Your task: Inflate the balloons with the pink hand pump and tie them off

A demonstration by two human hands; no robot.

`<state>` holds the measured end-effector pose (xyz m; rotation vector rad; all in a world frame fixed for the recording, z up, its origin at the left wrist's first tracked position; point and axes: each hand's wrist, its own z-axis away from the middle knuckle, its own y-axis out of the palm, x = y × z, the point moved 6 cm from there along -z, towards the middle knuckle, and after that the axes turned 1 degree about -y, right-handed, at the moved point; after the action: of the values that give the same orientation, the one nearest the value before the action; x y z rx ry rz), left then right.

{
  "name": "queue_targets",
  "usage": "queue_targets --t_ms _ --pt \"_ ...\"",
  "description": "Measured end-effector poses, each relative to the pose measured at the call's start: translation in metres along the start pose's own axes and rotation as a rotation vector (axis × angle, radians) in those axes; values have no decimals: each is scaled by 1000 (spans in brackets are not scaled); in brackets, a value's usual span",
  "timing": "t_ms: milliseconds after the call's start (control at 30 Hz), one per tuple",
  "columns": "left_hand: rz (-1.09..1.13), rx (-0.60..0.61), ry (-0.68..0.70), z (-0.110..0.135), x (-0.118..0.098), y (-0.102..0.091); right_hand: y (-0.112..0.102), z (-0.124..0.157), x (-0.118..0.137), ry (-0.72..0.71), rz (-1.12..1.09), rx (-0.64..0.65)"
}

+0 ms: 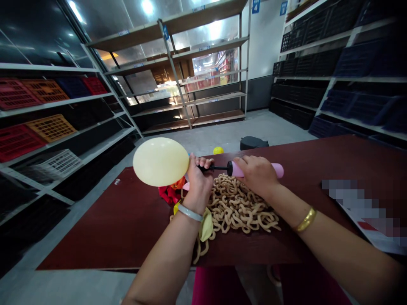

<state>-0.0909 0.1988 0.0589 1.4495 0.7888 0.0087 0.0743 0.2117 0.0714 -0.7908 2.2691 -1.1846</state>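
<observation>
A pale yellow balloon [160, 162], swollen with air, sits at the nozzle end of a pink and black balloon pump [235, 168]. My left hand [201, 180] is closed round the pump's black end, right beside the balloon's neck, which the fingers hide. Around the pump's pink barrel my right hand [259, 174] is wrapped, with a stretch of thin black rod showing between the two hands. Below them lies a heap of beige, curly rope-like pieces [238, 205]. Red limp balloons [170, 194] and a flat pale yellow balloon [206, 224] lie by my left wrist.
The dark red table [104, 228] spreads to both sides. At its right lies a sheet of paper [365, 224], partly blurred out. Beyond the far edge are a yellow round object [218, 150] and a dark stool-like object [253, 143]. Shelves with crates [52, 129] line the room.
</observation>
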Motion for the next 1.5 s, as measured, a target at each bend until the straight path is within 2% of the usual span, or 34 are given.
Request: queue_targets --t_ms 133,300,400,600,667,733,833,1033,1133,1300,1400,1500 --pt "5 61 -74 14 24 8 -3 -1 13 9 -46 24" --pt "6 36 -85 14 24 6 -1 -4 13 -2 -68 47" --pt "-36 18 -66 3 8 -1 5 -5 5 -2 -89 53" --pt "-49 -96 14 -28 -47 -25 15 -4 -23 22 -58 56" --pt "-58 -89 75 -31 -60 -25 12 -4 -28 23 -33 33" --pt "-54 -65 121 -29 -64 -20 7 -3 -29 22 -5 9" --pt "-23 -49 127 -21 -53 -12 2 -1 -23 29 27 -6" --pt "-44 -30 -5 3 0 1 -6 2 7 30 -20 41" --pt "-52 14 -52 14 18 10 -12 1 15 27 -44 52" --pt "-68 58 -57 15 25 17 -13 -2 13 22 -81 32" --pt "-85 28 -72 6 22 8 -1 -3 9 11 -111 57" --pt "-103 -25 -64 -9 7 -7 13 -5 -1 28 -101 107"
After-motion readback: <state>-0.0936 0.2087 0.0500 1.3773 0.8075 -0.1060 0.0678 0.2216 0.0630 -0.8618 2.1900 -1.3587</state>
